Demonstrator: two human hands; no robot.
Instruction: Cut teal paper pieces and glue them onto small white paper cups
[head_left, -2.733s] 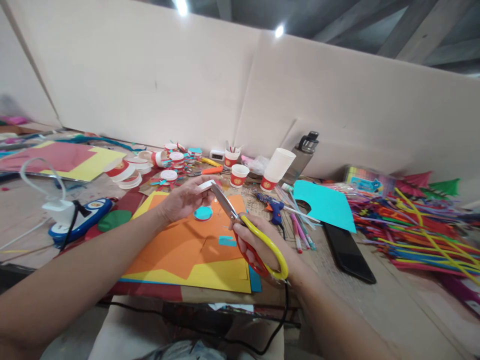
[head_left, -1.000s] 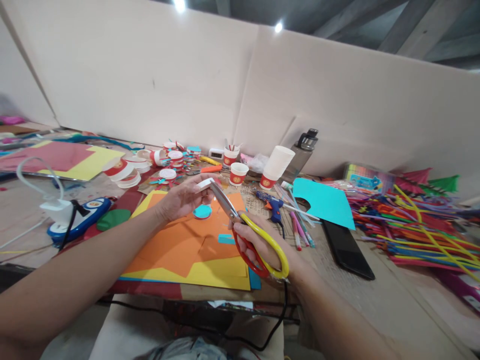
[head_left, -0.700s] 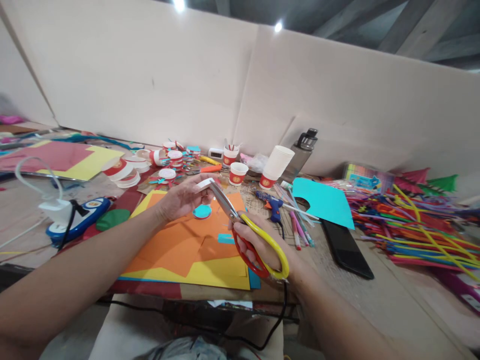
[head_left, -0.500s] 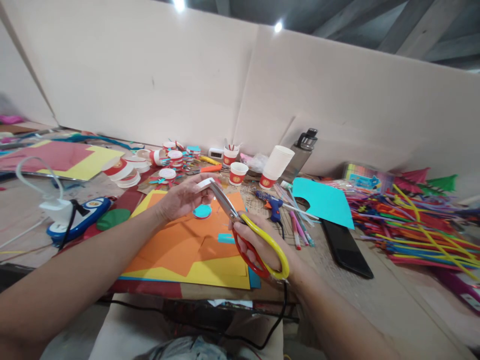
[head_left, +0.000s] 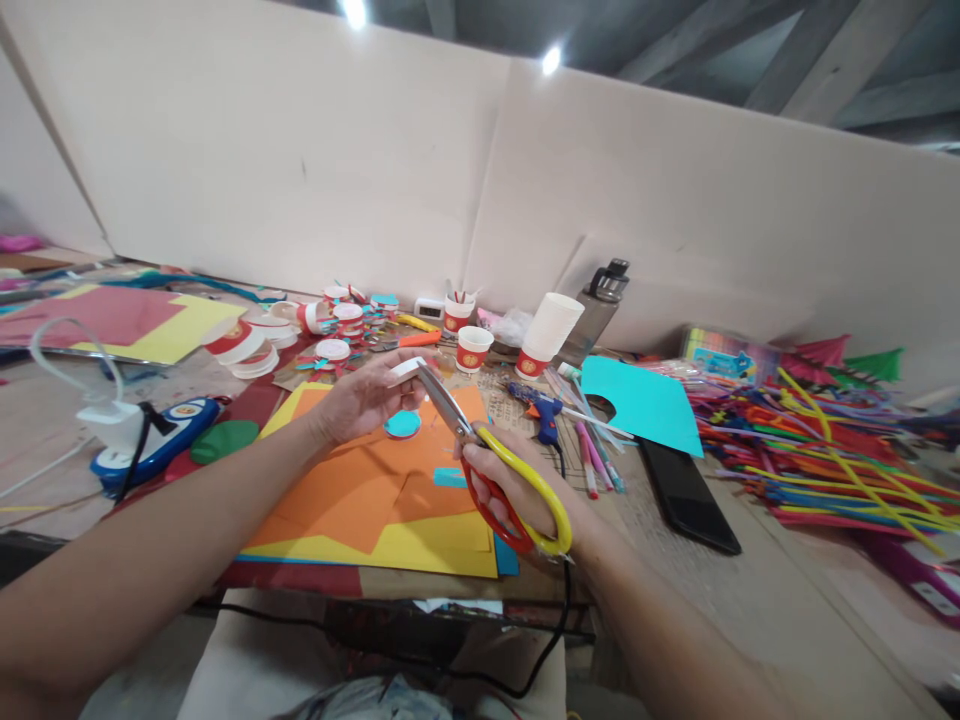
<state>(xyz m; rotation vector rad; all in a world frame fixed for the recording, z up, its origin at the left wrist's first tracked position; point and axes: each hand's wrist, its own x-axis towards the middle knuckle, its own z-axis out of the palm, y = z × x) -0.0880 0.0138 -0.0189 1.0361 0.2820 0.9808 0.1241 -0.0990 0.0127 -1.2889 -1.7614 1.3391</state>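
My left hand (head_left: 369, 398) holds a small white piece (head_left: 406, 371) between its fingers above the orange paper (head_left: 330, 500). My right hand (head_left: 517, 480) is wrapped round the handles of the scissors (head_left: 446, 400), one handle yellow and one red. The blade tips touch or overlap the right end of the white piece; which of the two I cannot tell. A turquoise disc (head_left: 403, 424) lies below the white piece, and a turquoise strip (head_left: 450, 478) lies just left of the scissor handles.
Behind the hands stand a paper cup (head_left: 474, 350), stacked cups (head_left: 550, 330) and a bottle (head_left: 600, 305). To the right lie a blue glue gun (head_left: 548, 420), turquoise paper (head_left: 645, 405), a black phone (head_left: 690, 500) and pipe cleaners (head_left: 840, 460). A power strip (head_left: 161, 440) sits left.
The whole view has shifted slightly, with most things a little further left in the picture. Both hands keep their grips, and the scissors stay at the white piece.
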